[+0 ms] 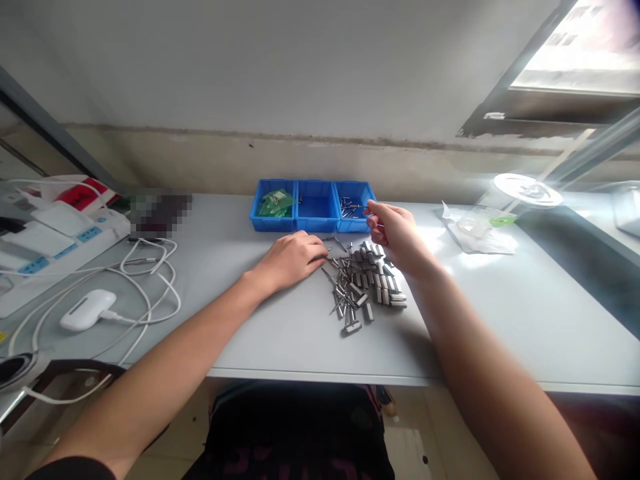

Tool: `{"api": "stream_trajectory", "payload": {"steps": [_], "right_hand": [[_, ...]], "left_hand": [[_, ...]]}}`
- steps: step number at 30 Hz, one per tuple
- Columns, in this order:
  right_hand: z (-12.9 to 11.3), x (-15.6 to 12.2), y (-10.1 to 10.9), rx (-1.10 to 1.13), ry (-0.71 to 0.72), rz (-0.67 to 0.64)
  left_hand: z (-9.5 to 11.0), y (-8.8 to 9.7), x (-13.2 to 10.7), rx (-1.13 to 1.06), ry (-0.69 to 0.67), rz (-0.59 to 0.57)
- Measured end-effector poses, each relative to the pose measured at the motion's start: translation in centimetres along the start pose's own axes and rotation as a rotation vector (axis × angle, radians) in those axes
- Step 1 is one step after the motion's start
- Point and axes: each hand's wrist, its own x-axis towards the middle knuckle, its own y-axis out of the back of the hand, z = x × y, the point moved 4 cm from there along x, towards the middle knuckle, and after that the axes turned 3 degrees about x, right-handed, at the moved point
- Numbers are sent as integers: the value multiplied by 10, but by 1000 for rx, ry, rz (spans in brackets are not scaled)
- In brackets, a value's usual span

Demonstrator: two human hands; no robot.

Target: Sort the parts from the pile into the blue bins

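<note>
My right hand (393, 230) is over the right compartment of the blue bin (354, 225). Its thumb and forefinger pinch a thin metal pin (357, 205) that points left across the compartment. More small metal pins (349, 211) lie inside there. On the table, my left hand (299, 257) rests with curled fingers at the left edge of a pile of thin metal pins (340, 291) and short grey metal blocks (383, 287). Its fingertips are partly hidden, and what they hold is unclear.
The left compartment holds a green packet (276, 202); the middle compartment (317, 217) is beside it. White cables (149, 293), a white earbud case (87, 311) and a power strip (75, 243) are at left. A clear plastic bag (477, 230) and a round-lidded container (527, 190) sit at right.
</note>
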Motion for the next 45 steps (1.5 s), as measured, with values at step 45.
{"api": "stream_trajectory", "payload": {"steps": [45], "right_hand": [[-3, -28, -38, -480, 264, -386]], "left_hand": [[4, 31, -1, -157, -23, 561]]}}
